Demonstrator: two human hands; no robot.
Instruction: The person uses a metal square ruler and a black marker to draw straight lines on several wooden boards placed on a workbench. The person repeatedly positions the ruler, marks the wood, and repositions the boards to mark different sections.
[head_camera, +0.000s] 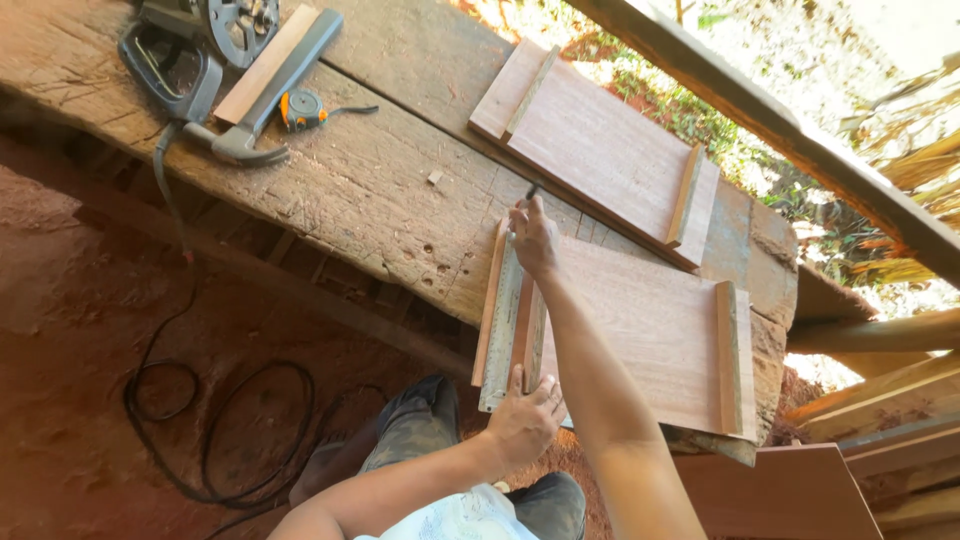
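**A:** Any containers in my view? Honestly I don't see a single one, just flat stuff lying on the bench (380, 190).

**B:** So what are the hands doing?

**A:** My left hand (525, 420) lies mostly flat, fingers spread loosely, pressing the near end of a metal ruler (503, 330). The ruler lies along the left edge of the nearer wooden panel (650, 330), right beside its batten. My right hand (533, 235) is pinched around a dark pencil (530, 192) at the ruler's far end, tip at the panel's far corner.

**B:** Other stuff?

**A:** A second panel (600, 150) lies just beyond, near but apart. Way over at the bench's left end: a circular saw (215, 30), a hammer (270, 95) and a tape measure (303, 108). A black cable (215, 430) loops on the dirt floor.
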